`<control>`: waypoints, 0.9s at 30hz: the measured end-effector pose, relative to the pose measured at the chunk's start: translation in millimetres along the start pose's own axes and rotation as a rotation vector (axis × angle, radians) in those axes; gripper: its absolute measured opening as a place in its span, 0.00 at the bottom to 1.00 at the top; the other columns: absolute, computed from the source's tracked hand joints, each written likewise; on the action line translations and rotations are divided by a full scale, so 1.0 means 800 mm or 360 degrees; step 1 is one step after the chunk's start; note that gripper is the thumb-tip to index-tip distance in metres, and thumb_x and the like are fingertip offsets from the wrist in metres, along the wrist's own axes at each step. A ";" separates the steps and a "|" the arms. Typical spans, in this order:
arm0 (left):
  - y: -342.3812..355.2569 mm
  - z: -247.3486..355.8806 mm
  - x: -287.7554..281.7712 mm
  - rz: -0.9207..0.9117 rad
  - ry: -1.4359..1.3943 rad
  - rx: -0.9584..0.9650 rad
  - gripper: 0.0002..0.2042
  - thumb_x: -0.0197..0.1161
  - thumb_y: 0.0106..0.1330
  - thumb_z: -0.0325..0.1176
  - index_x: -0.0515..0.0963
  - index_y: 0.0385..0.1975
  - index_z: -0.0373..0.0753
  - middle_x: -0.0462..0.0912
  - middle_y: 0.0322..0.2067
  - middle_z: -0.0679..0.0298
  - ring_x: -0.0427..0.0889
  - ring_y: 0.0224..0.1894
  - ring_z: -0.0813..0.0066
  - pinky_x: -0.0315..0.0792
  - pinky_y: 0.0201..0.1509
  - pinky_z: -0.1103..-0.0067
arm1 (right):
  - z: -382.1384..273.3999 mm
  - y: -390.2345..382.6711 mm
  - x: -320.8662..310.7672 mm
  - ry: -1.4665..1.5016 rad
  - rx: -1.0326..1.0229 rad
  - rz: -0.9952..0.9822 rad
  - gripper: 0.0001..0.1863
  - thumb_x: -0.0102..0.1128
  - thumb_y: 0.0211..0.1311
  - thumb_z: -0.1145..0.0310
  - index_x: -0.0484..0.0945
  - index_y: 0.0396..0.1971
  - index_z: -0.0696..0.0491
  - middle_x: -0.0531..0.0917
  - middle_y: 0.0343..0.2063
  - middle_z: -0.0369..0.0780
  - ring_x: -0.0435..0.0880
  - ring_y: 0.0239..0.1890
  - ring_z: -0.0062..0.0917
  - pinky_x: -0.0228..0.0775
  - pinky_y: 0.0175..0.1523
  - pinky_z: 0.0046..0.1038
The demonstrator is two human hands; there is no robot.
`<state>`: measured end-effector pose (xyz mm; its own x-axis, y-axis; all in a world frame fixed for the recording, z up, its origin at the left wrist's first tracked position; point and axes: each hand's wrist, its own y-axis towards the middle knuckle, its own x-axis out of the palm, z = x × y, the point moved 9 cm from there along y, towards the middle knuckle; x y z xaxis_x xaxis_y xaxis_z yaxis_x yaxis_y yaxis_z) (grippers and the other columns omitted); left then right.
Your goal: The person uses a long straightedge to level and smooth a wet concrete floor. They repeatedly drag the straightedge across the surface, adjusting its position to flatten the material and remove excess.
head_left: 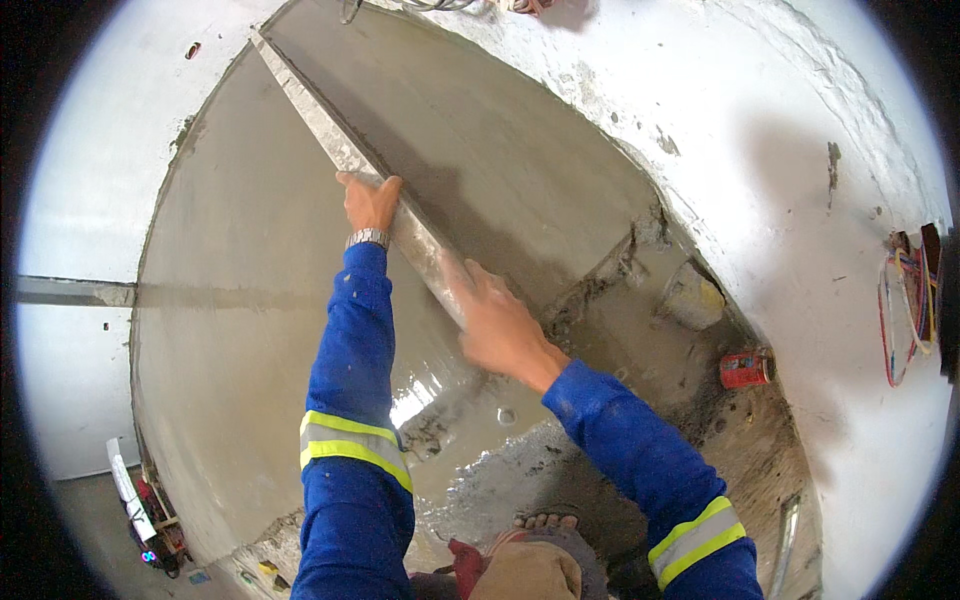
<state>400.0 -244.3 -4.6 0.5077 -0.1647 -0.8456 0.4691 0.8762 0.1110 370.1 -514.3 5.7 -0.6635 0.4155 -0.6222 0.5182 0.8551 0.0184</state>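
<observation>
A long, straight metal screed bar (322, 124) lies slantwise over smooth wet grey mortar (230, 210), from the far left corner toward the middle. My left hand (371, 204) is closed around the bar near its midpoint, a metal watch band at the wrist. Nearer to me, my right hand (503, 325) grips the bar's near end, its fingers partly hidden behind it. To the bar's left the mortar is even; a rough, lumpy edge runs along it at the right, near my right hand.
A mortar-smeared bucket (692, 297) and a red can (746, 369) stand by the right wall. Coloured wires (905, 300) hang from an opening in that wall. White walls (75, 200) border the mortar. At lower left are a white strip (131, 492) and small items. My bare foot shows below.
</observation>
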 end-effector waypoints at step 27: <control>0.025 0.006 -0.001 -0.0001 0.0111 0.0078 0.52 0.66 0.45 0.43 0.45 0.64 0.18 0.75 0.47 0.31 0.75 0.52 0.37 0.69 0.60 0.65 | 0.003 0.026 0.007 0.0163 0.0056 -0.0061 0.52 0.59 0.44 0.81 0.43 0.71 0.50 0.58 0.61 0.67 0.61 0.63 0.58 0.60 0.66 0.42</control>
<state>412.5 -228.8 0.6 0.4568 -0.1316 -0.8798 0.5049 0.8526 0.1346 378.4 -494.9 0.6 -0.7341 0.4135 -0.5386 0.5085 0.8604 -0.0325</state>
